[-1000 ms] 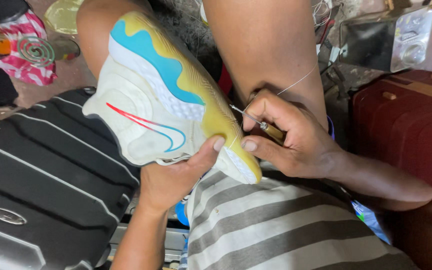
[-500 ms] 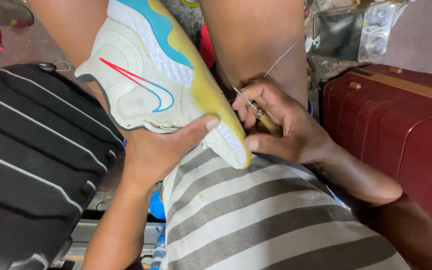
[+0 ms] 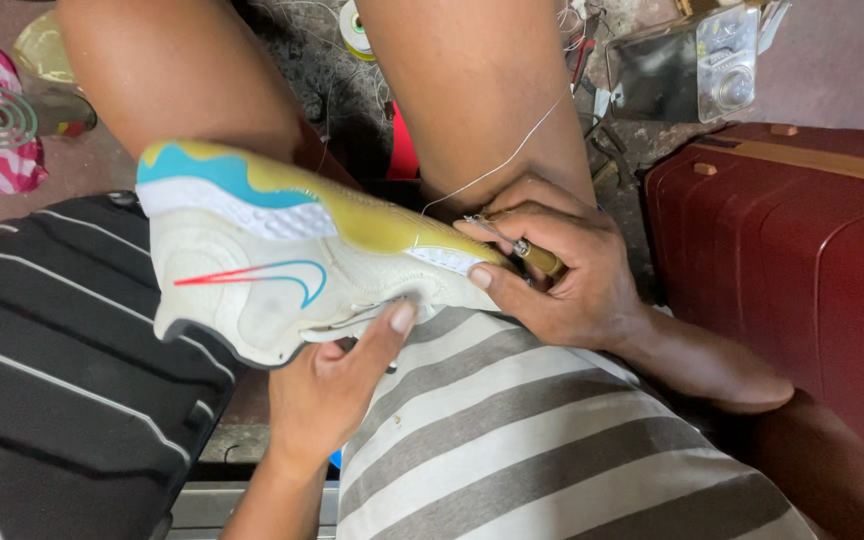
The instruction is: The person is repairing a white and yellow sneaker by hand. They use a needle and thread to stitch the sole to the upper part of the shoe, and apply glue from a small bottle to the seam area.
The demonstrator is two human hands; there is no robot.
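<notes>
Fingers: our right hand [image 3: 562, 265] pinches the awl [image 3: 527, 250]; left hand [image 3: 337, 375] grips the sneaker [image 3: 282, 265].
Change: sneaker now lies flatter, sole [image 3: 372, 220] turned up beside the awl.
Thread [image 3: 502, 165]: taut above the sneaker.

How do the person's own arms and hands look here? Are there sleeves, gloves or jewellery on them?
Both forearms are bare: no sleeve reaches them in this view. The left hand and the right hand wear no gloves, and no ring, watch or bracelet can be seen. The fingernails are short and plain, without polish. A grey and white striped garment covers the body below.
</notes>
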